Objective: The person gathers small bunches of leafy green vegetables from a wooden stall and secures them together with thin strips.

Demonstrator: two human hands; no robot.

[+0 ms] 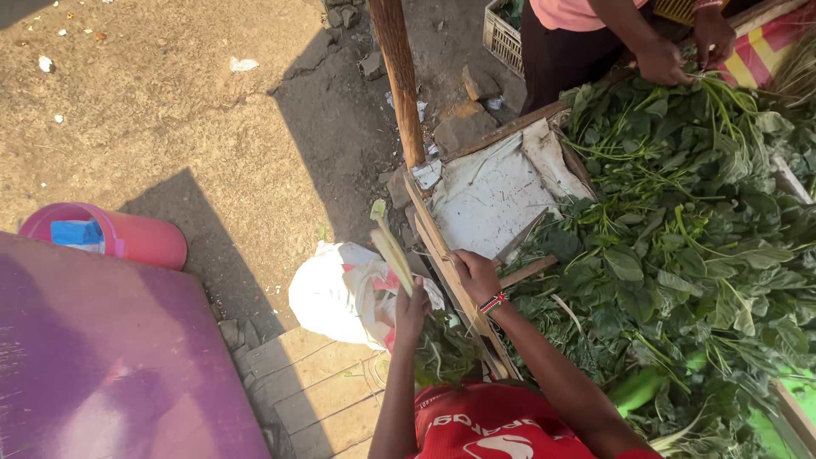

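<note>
My left hand (pixel 411 308) is closed around a bundle of pale green stalks (pixel 390 245) that stick up and to the left. Dark leafy greens (pixel 442 348) hang below it, near my red shirt. My right hand (pixel 476 274), with a beaded bracelet at the wrist, rests on the wooden edge of the stall (pixel 442 251), fingers curled over the rail. A large heap of leafy greens (pixel 680 246) covers the stall to the right.
Another person in a pink top stands at the top, their hands (pixel 680 51) in the greens. A wooden post (pixel 399 76), white sacking (pixel 493 191), a white bag (pixel 344 293), a pink bucket (pixel 127 234), a purple board (pixel 102 357), a crate (pixel 503 36) and stones lie around.
</note>
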